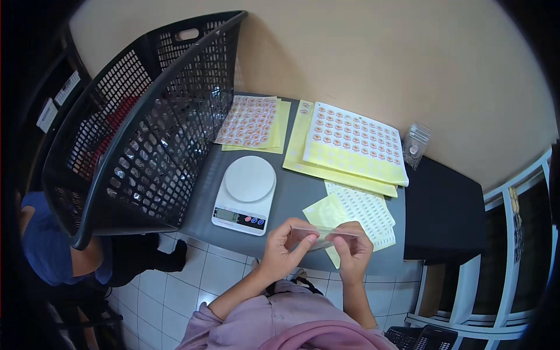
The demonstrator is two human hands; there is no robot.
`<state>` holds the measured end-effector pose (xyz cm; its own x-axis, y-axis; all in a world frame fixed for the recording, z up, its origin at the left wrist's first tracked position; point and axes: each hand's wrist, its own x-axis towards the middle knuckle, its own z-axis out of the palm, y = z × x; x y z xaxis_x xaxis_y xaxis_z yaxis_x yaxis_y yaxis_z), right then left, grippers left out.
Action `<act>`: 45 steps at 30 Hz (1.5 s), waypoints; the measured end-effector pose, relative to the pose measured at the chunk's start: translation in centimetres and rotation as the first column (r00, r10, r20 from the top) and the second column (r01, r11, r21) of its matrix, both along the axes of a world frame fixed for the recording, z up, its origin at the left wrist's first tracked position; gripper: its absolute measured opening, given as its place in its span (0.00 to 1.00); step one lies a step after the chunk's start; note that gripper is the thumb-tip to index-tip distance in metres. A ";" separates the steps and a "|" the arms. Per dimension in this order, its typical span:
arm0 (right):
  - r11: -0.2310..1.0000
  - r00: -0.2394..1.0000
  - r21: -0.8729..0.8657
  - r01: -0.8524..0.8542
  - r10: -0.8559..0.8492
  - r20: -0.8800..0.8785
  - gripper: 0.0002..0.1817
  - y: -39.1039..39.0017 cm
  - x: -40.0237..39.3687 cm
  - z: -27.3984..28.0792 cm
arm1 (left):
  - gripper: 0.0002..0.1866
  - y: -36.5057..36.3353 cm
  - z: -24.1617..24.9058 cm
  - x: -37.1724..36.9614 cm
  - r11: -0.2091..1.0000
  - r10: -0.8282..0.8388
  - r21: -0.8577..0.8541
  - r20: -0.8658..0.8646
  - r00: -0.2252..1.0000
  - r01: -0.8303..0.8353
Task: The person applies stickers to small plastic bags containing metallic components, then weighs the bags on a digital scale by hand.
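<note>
Near the front edge of the grey table, my left hand (pixel 286 249) and my right hand (pixel 354 252) pinch a thin, clear plastic piece (pixel 322 238) that looks like a small bag. Thumbs press on it from the near side, close together. Beneath and beyond it lie yellow-backed sheets of small printed labels (pixel 368 211). To the left of my hands stands a white digital kitchen scale (pixel 251 182) with a bare round plate and a lit display. Larger sheets of round orange stickers (pixel 356 137) lie behind, partly peeled down to yellow backing.
A tall black mesh basket (pixel 146 105) holding clear packets stands at the left. Another sticker sheet (pixel 248 121) lies beside it. Clear plastic boxes (pixel 416 142) stand at the right near a black surface (pixel 443 213). Another person in blue (pixel 44 245) is at far left.
</note>
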<state>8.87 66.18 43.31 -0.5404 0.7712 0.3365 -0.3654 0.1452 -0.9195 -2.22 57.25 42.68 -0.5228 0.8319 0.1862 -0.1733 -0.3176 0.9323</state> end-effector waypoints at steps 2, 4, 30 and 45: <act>0.999 1.000 0.024 0.027 -0.027 0.016 0.06 0.4 0.7 0.0 | 0.10 0.6 0.2 0.6 0.999 -0.011 0.033 -0.055 0.998 0.013; 0.995 0.997 0.073 0.064 -0.068 0.045 0.05 0.7 1.3 0.1 | 0.14 1.4 1.2 1.1 0.989 0.065 0.144 -0.190 0.980 -0.038; 0.956 0.988 0.251 0.152 -0.154 -0.010 0.06 6.2 7.5 0.1 | 0.22 7.7 1.5 8.9 0.993 0.117 0.046 -0.174 0.978 -0.111; 0.843 0.980 0.529 0.096 -0.174 0.098 0.02 6.7 10.9 1.0 | 0.24 4.1 2.3 8.2 1.000 0.000 0.008 -0.537 0.843 0.005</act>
<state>19.81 72.85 44.28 -0.5139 0.5732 0.6382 -0.1832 0.6535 -0.7345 5.96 61.33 44.99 -0.3367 0.8299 0.4449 0.3530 -0.3268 0.8767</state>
